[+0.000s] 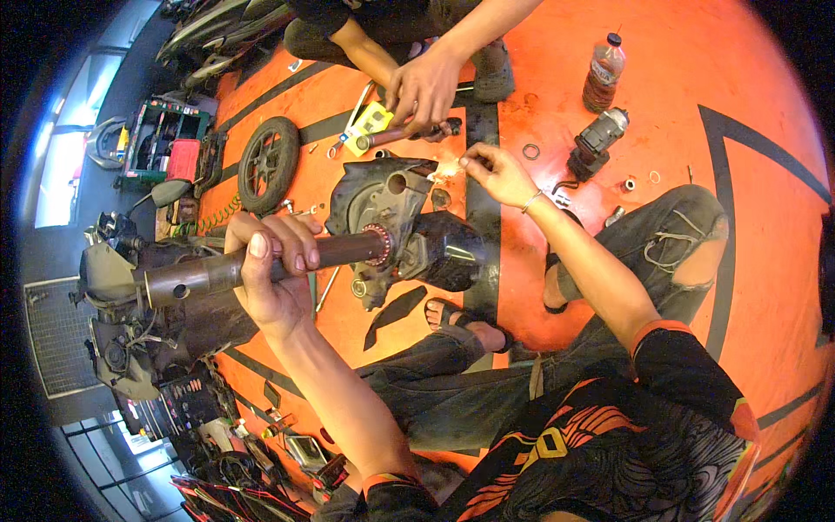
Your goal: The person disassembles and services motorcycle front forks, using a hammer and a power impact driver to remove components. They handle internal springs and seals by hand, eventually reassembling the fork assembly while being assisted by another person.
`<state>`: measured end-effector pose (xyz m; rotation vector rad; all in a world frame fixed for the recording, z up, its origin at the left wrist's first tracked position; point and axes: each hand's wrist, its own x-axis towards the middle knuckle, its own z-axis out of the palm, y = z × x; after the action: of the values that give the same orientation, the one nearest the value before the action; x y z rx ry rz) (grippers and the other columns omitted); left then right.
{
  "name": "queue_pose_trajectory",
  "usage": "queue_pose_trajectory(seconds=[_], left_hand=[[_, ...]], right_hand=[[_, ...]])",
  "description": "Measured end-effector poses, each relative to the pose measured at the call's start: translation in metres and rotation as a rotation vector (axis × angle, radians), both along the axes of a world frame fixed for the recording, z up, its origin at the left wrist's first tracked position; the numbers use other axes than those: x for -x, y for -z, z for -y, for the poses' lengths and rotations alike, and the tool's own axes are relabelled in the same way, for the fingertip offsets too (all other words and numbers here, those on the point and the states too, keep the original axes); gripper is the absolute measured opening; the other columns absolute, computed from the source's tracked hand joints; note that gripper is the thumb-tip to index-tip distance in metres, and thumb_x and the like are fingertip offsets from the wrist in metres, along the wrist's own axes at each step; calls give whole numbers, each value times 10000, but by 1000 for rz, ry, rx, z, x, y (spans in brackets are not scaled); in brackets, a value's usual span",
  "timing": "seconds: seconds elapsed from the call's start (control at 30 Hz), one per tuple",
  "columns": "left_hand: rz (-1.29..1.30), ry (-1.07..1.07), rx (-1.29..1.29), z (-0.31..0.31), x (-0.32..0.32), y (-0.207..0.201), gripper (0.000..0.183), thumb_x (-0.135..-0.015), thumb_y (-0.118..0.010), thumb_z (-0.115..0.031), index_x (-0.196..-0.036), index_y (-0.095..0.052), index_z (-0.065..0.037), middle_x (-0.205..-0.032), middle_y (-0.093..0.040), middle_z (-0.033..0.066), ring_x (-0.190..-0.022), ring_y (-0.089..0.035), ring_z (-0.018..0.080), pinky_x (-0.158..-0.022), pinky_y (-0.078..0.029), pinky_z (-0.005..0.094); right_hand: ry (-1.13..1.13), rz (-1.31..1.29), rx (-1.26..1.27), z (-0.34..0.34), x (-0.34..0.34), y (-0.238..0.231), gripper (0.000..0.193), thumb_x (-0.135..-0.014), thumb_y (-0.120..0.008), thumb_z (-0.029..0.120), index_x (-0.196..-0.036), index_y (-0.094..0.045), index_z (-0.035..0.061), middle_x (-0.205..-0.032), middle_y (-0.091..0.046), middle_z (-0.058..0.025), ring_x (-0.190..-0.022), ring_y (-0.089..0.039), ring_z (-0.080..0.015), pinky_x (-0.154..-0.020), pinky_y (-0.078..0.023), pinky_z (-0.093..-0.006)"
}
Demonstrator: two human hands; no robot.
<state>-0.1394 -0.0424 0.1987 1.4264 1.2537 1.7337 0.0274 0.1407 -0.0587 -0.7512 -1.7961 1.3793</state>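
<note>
Orange floor (777,252); left hand (277,294) grips tube (207,277), right hand (506,179) seemingly pinched

Pass: between right hand (504,177) and bottle (602,74) | Blocks: metal tube (213,274), co-worker's hand (426,91) | Under housing (365,204) — hidden, perhaps tight

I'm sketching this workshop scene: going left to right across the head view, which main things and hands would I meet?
Green crate → person's left hand → metal housing → person's right hand → bottle → small pale ring.

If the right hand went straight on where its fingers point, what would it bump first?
Probably the dark casing to the left of the right hand, though depth is unclear and it might pass above.
</note>
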Motion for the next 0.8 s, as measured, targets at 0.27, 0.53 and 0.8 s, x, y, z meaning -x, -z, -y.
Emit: queue_pose_trajectory(seconds=[0.27,0.53,0.8], left_hand=[[212,-258,-99,25,-16,8,295,-957,-488,-258,-722,-375,-119,-495,-370,8,-439,-365,131,-522,-384,317],[194,-252,-161,40,-25,7,331,-1003,-404,-273,-706,-382,-127,-464,-346,-7,-393,-319,118,-474,-341,295],[203,-233,-144,47,-24,6,339,-993,-423,-286,-692,-405,-133,-471,-346,-14,-403,-324,115,-470,-322,293]], right_hand=[[8,9,-125,23,3,-25,280,-853,-674,262,-1000,-635,27,-916,-664,-175,-827,-649,-314,-758,-518,-388],[-20,-7,-362,4,12,21,534,-737,-756,263,-1203,-578,71,-1246,-566,-189,-1229,-477,-370,-1040,-384,-422],[-167,200,-563,31,13,41,521,-769,-725,185,-1259,-572,98,-1263,-569,-168,-1192,-517,-361,-1002,-418,-439]])
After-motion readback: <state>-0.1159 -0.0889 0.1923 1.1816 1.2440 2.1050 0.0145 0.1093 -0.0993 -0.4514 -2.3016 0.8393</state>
